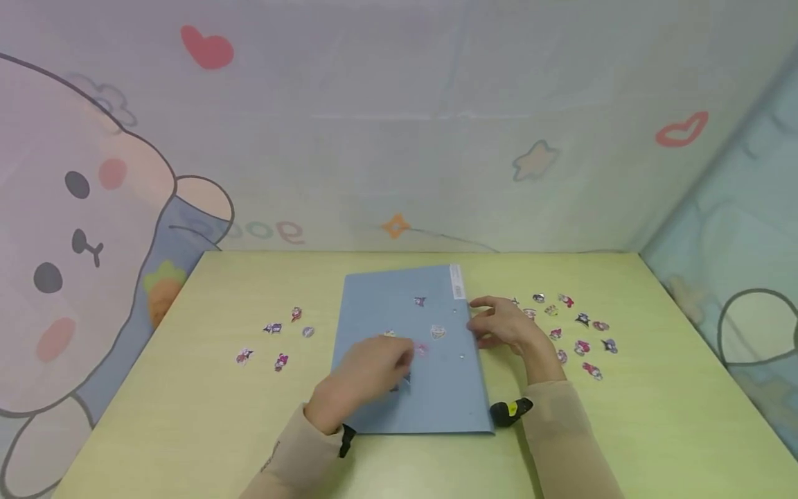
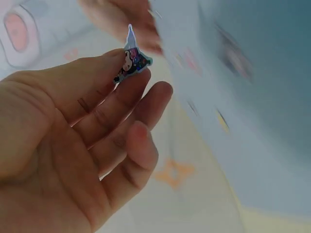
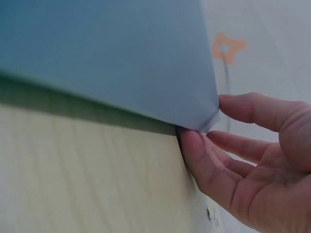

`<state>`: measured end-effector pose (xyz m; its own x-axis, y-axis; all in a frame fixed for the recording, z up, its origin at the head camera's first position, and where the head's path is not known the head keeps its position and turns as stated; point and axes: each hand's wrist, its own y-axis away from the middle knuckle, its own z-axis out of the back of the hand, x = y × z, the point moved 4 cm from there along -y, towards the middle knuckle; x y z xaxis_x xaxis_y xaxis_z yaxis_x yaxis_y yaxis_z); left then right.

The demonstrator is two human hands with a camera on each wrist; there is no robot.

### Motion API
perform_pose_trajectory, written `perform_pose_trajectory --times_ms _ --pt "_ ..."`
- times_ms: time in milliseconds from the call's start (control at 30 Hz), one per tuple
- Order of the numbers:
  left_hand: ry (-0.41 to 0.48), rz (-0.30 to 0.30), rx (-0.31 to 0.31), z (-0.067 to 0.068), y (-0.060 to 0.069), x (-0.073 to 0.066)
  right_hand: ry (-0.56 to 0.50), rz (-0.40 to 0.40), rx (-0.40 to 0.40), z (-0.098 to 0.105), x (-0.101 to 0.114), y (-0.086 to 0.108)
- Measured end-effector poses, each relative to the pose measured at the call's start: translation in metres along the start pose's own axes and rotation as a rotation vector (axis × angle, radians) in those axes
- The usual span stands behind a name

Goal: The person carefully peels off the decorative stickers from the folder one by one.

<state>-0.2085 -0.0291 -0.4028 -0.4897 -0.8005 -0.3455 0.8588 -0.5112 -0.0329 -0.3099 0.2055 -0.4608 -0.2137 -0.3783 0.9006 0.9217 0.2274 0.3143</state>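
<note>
A blue folder lies on the table, with a white barcode label at its upper right and several small cartoon stickers on its surface. Over its lower left part is my left hand. In the left wrist view, that hand pinches a dark, shiny cartoon sticker between thumb and index finger, the other fingers loosely bent. My right hand holds the folder's right edge. The right wrist view shows fingers above and below the folder's corner.
Several loose stickers are scattered on the table to the right of the folder. A smaller group of stickers lies to its left. Behind the yellow table hangs a printed cloth.
</note>
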Motion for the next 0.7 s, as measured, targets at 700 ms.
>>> perform_pose_trajectory --times_ms 700 --pt "0.048 0.284 0.058 0.031 0.075 0.149 0.023 0.002 -0.007 -0.002 0.000 -0.001"
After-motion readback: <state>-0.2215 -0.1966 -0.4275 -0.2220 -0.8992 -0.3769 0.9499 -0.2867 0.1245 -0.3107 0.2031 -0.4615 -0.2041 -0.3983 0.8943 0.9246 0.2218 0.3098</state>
